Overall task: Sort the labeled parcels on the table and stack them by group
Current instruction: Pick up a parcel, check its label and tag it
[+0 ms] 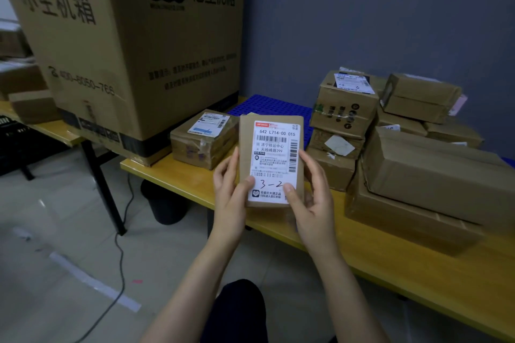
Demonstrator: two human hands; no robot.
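I hold a small flat brown parcel (246,147) upright above the yellow table (172,174), its white label facing me with "3-2" handwritten on it. My left hand (230,189) grips its left edge, thumb on the label's lower part. My right hand (312,192) grips the right edge, thumb near the label's bottom corner. A taped labelled parcel (202,138) lies on the table just behind to the left. A stack of labelled parcels (341,120) stands to the right, and larger brown parcels (429,172) are piled at far right.
A very large printed carton (133,36) stands on the table's left end. A blue plastic pallet (273,107) lies at the back against the blue wall. Under the table are a dark bin (164,203), a black cable (119,259) and black table legs.
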